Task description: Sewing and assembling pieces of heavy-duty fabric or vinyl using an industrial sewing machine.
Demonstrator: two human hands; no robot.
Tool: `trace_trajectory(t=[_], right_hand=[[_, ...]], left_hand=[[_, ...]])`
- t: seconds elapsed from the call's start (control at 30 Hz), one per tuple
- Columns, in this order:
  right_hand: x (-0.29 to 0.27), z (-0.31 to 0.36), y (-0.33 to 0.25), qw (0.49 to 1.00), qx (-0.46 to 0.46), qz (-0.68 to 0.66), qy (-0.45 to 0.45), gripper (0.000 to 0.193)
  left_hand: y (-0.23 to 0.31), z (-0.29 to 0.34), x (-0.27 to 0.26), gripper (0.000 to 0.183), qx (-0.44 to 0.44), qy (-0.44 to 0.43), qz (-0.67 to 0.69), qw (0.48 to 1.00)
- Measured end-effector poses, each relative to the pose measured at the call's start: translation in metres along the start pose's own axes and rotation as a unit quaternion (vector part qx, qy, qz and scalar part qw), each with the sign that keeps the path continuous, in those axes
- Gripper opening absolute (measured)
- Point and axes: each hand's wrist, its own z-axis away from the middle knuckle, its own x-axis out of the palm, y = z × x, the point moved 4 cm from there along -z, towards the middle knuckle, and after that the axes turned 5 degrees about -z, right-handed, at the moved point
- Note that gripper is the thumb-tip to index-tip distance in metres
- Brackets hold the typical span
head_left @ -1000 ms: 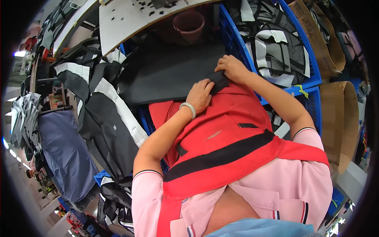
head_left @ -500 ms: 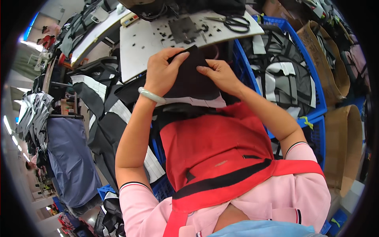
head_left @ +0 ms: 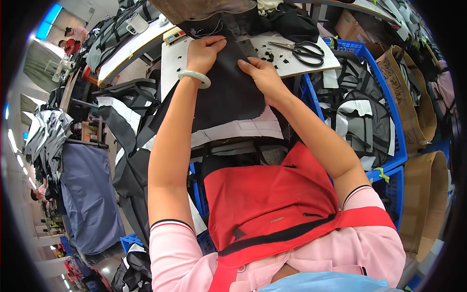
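A black fabric panel (head_left: 228, 92) with a white edge strip (head_left: 238, 130) spans from the white tabletop toward my lap. My left hand (head_left: 204, 53), with a pale bangle (head_left: 194, 76) at its wrist, pinches the panel's far left part. My right hand (head_left: 265, 80) grips its right edge, thumb on top and fingers mostly hidden beneath. The far end of the cloth reaches a dark machine (head_left: 214, 27) with loose pale thread on it. Black-handled scissors (head_left: 306, 52) lie on the white table (head_left: 331, 61) beyond my right hand, near small black scraps.
Blue crates (head_left: 396, 126) with black and grey fabric pieces stand at the right, beside open cardboard boxes (head_left: 423, 199). Black and white cut pieces (head_left: 129, 119) hang at my left. A red apron (head_left: 267, 194) covers my lap. Other people (head_left: 73, 41) appear far left.
Both hands have moved away from me toward the machine, carrying the black panel with them. The panel now lies more spread out and covers part of the tabletop scraps. My view has shifted slightly.
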Motion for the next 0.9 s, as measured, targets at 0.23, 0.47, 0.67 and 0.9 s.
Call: trace_trajectory(t=[0.23, 0.47, 0.67, 0.9], right_hand=[[-0.009, -0.007, 0.003, 1.000, -0.008, -0.009, 0.008, 0.023], [-0.010, 0.001, -0.001, 1.000, 0.015, 0.003, 0.018, 0.024], [-0.065, 0.108, 0.017, 1.000, 0.005, 0.007, -0.011, 0.029], [-0.168, 0.206, 0.052, 0.993, 0.084, -0.022, 0.076, 0.028]], left_hand=[[-0.015, -0.012, 0.009, 0.023, 0.024, -0.013, -0.009, 1.000], [-0.009, -0.003, 0.006, 0.030, 0.006, -0.053, -0.027, 0.998], [-0.034, 0.120, -0.033, 0.046, 0.034, -0.220, -0.227, 0.948], [-0.170, 0.246, -0.098, 0.017, -0.044, -0.241, -0.352, 0.903]])
